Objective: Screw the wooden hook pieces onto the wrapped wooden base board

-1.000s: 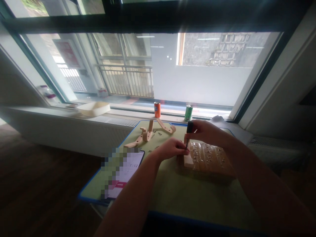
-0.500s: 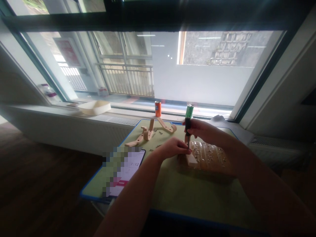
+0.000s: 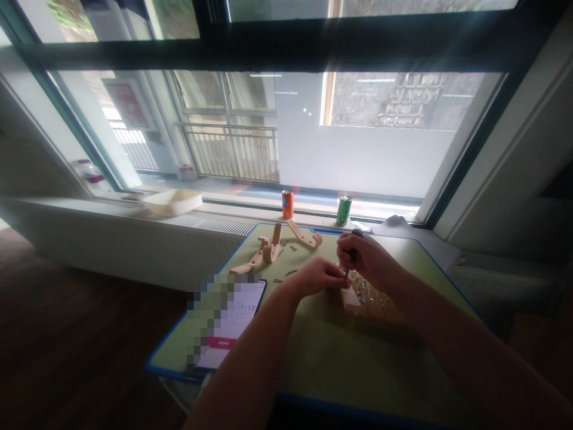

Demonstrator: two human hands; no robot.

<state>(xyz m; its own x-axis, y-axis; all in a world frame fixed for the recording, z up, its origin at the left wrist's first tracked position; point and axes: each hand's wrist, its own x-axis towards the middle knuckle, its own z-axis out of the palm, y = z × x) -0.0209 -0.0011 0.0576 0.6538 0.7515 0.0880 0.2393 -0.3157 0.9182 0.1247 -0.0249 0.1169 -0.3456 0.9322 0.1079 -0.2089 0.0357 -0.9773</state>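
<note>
My right hand (image 3: 369, 257) is wrapped around the black handle of a screwdriver (image 3: 357, 233), whose shaft points down. At the lower end of the shaft, my left hand (image 3: 323, 276) pinches thumb and fingers together; what is between them is too small to make out. Below the fingertips lies a pale wooden piece (image 3: 351, 300), on the left part of a brown block (image 3: 376, 307) wrapped in clear plastic with small metal bits on top. My right hand and forearm cover much of this block.
Wooden hooks (image 3: 270, 252) and another hook (image 3: 307, 237) lie on the green table (image 3: 322, 358), with several screws (image 3: 293, 248) nearby. A phone (image 3: 233, 322) rests at left. An orange can (image 3: 287, 205), a green can (image 3: 344, 210) and a cream tray (image 3: 174, 203) stand along the windowsill.
My right hand has changed its hold on the screwdriver, from fingertips around the handle to a fuller wrap with the handle's top showing. The view has tipped slightly upward. My left hand still pinches.
</note>
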